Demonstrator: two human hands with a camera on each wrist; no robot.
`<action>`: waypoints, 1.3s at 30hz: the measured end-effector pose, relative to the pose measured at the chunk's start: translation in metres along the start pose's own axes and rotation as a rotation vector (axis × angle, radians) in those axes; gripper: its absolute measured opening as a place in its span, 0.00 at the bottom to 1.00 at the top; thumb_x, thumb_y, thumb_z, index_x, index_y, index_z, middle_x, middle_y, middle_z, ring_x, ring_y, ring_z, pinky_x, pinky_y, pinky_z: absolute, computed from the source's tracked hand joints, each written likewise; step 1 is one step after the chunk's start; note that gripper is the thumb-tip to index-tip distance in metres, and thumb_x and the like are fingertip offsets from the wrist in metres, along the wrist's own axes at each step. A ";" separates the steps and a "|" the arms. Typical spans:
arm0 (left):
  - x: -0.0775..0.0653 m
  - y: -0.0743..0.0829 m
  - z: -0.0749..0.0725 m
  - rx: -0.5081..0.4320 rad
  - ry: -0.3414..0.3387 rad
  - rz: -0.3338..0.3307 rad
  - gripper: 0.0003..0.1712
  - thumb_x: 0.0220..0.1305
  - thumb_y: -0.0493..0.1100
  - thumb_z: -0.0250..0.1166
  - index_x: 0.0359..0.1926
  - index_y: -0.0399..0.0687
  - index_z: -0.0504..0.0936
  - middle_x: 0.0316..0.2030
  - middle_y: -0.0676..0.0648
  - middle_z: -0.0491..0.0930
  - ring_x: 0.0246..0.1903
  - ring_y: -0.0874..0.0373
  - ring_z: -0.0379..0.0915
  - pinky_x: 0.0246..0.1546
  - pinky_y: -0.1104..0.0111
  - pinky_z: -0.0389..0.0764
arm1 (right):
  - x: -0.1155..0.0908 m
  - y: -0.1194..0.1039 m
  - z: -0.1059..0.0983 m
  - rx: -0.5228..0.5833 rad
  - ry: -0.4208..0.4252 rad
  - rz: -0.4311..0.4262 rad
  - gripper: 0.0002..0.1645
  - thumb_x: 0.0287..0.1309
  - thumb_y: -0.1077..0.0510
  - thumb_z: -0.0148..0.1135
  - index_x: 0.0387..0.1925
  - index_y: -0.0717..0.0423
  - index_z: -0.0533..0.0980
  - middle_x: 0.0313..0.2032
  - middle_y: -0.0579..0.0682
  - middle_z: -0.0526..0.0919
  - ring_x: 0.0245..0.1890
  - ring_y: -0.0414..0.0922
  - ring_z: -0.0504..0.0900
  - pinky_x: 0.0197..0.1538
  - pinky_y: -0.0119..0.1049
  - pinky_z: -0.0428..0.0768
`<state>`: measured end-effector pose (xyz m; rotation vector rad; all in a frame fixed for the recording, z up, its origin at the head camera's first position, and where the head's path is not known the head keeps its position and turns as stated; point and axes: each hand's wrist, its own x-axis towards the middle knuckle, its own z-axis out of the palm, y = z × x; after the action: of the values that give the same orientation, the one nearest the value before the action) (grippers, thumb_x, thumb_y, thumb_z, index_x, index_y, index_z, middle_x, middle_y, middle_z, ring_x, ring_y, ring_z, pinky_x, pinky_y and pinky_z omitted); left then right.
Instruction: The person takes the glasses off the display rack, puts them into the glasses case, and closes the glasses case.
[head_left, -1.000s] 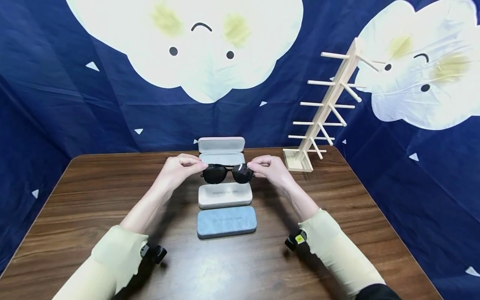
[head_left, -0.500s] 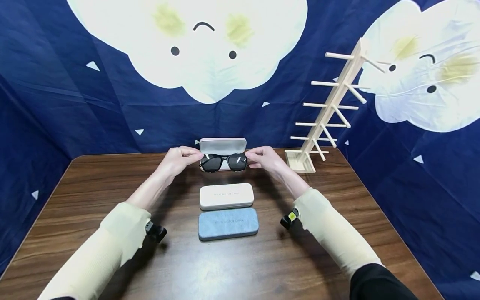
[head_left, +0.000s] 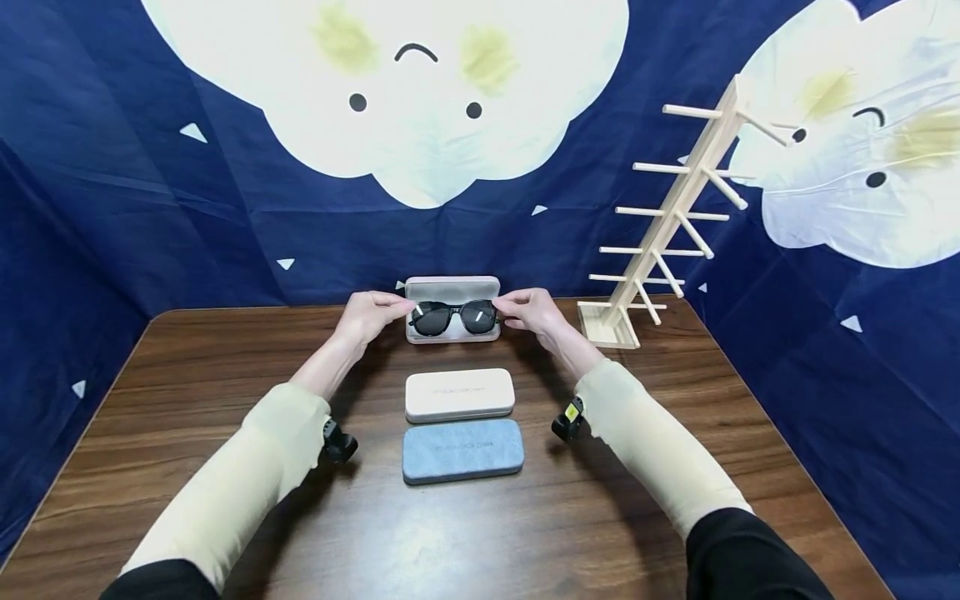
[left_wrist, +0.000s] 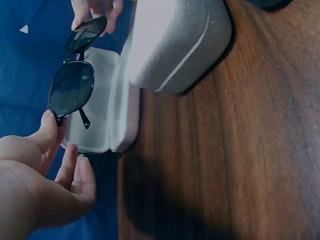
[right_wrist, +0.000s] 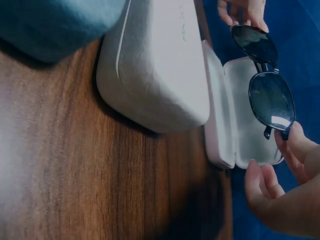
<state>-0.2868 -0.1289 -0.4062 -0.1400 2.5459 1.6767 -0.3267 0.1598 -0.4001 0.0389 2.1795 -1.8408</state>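
Note:
Dark sunglasses [head_left: 431,319] with black frames are held between my two hands, over an open glasses case [head_left: 453,287] with a pale lining at the table's back. My left hand [head_left: 367,317] pinches their left outer corner between thumb and fingers. At the opposite corner, my right hand [head_left: 535,314] pinches the frame. The left wrist view shows a temple arm [left_wrist: 85,119] folded behind the lens. In the right wrist view the sunglasses [right_wrist: 272,100] stand in front of the case's lining; whether they touch it I cannot tell.
Closer to me lie a closed white glasses case [head_left: 460,394] and, in front of it, a closed blue glasses case [head_left: 462,451]. A wooden peg rack [head_left: 678,204] stands at the back right. A blue cloth with clouds [head_left: 225,217] hangs behind the brown table [head_left: 225,358].
Both hands have carried the sunglasses away from me, from near the white case to over the open case. Their grip on the frame corners looks the same.

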 end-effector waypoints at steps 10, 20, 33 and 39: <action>0.018 -0.010 0.009 0.004 0.023 -0.097 0.24 0.67 0.53 0.70 0.55 0.41 0.87 0.62 0.42 0.81 0.59 0.46 0.76 0.62 0.59 0.76 | 0.020 0.006 -0.001 -0.006 0.029 0.071 0.14 0.63 0.62 0.70 0.47 0.67 0.83 0.25 0.37 0.83 0.37 0.37 0.82 0.67 0.51 0.79; 0.029 -0.018 0.008 0.033 0.054 -0.078 0.24 0.63 0.54 0.74 0.53 0.43 0.89 0.44 0.50 0.86 0.43 0.50 0.78 0.35 0.75 0.73 | 0.037 0.010 -0.004 -0.029 -0.025 0.187 0.04 0.64 0.61 0.70 0.32 0.51 0.83 0.26 0.38 0.83 0.41 0.42 0.82 0.67 0.49 0.79; 0.032 -0.025 0.007 0.005 -0.003 -0.101 0.26 0.63 0.50 0.74 0.55 0.37 0.86 0.60 0.38 0.83 0.57 0.51 0.78 0.61 0.58 0.81 | 0.048 0.014 -0.007 -0.098 -0.086 0.230 0.12 0.64 0.61 0.70 0.48 0.60 0.83 0.34 0.41 0.84 0.46 0.46 0.81 0.68 0.48 0.79; 0.034 -0.025 0.008 0.016 -0.002 -0.106 0.26 0.63 0.50 0.75 0.54 0.37 0.87 0.61 0.39 0.82 0.57 0.50 0.79 0.58 0.60 0.82 | 0.050 0.014 -0.007 -0.126 -0.090 0.216 0.13 0.64 0.61 0.70 0.49 0.61 0.84 0.36 0.41 0.84 0.46 0.45 0.80 0.69 0.48 0.78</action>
<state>-0.3175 -0.1321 -0.4366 -0.2668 2.5021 1.6163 -0.3733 0.1615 -0.4242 0.1558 2.1323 -1.5572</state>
